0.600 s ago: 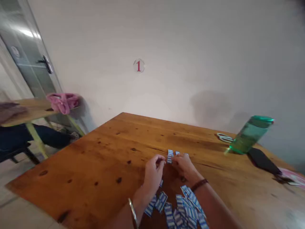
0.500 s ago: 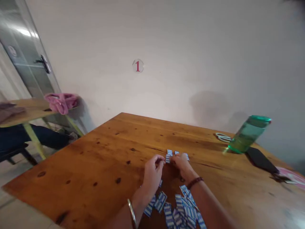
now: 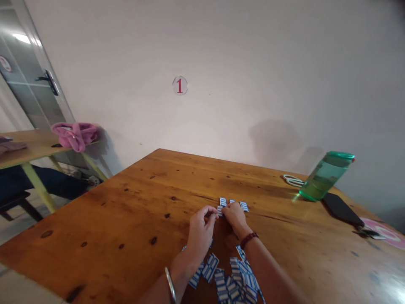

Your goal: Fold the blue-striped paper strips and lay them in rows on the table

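A small blue-and-white striped card [image 3: 219, 211] lies between my fingertips, just below another such card [image 3: 223, 202]. My left hand [image 3: 201, 230] is closed in a pinch at its left edge; whether anything sits between thumb and finger is too small to make out. With its fingers bent together, my right hand [image 3: 236, 217] grips the card's right side and partly covers it. To the right of my knuckles lies one more striped card [image 3: 244, 206]. Under my wrists a loose pile of striped cards [image 3: 236, 283] overlaps, and a separate card [image 3: 210, 267] lies beside my left forearm.
On the right of the wooden table [image 3: 133, 202] are a green bottle [image 3: 327, 175], a white cable [image 3: 292, 180], a black phone [image 3: 343, 210] and a pink disc [image 3: 386, 232]. Another table [image 3: 31, 147] on the left carries a pink cloth [image 3: 76, 135]; a person's leg shows beneath.
My right hand has shifted slightly left, and more of the card at its right shows. My left hand keeps its pinch. The whole view has drifted a little.
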### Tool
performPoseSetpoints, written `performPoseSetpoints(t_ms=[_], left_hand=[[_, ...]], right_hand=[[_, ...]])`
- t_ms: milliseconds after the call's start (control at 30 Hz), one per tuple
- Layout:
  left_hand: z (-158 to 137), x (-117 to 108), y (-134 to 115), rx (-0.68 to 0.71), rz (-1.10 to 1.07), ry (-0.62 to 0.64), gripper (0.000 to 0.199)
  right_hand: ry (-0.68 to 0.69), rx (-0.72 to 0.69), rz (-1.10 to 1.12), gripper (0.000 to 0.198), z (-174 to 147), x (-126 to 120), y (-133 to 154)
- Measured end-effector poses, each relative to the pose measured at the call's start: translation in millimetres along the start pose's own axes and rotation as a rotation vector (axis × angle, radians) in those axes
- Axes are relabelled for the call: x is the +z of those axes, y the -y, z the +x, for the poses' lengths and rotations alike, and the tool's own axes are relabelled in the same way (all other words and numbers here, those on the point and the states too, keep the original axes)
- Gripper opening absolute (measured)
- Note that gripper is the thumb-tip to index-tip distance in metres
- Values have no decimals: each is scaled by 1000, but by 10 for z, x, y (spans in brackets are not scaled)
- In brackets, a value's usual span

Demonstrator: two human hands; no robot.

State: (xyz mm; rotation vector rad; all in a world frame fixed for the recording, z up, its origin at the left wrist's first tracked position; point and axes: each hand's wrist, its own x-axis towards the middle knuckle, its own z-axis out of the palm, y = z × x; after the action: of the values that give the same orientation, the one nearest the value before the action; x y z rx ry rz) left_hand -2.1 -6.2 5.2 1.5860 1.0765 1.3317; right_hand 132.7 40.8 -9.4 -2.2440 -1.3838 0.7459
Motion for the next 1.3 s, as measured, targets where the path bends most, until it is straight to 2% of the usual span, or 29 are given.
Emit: performPoseSetpoints(t_ms=[533,833,967,1067,1200,1300], left_hand=[[2,-31,-41,-16,-62,-12,12],[32,-64,-40,-14,-82,-24,11],[60,-118,-50,-15,-82,-46,11],[72,-151,-80,-25,-52,-35,11],[71,-199,-141,-26,49,13,12],[80,-267,-170,-4,188,34,13]], right_hand=[[-25,27,-118,27,-108,-10,125],[-81,8,-63,28,-158,15,128],[-59,-85,20,26,-156,-35,114],[-6,-211,104,18,-204,-194,35],[-11,-379,192,12,-398,-442,-225],[-13,-462,207,15,-569,-515,-488]])
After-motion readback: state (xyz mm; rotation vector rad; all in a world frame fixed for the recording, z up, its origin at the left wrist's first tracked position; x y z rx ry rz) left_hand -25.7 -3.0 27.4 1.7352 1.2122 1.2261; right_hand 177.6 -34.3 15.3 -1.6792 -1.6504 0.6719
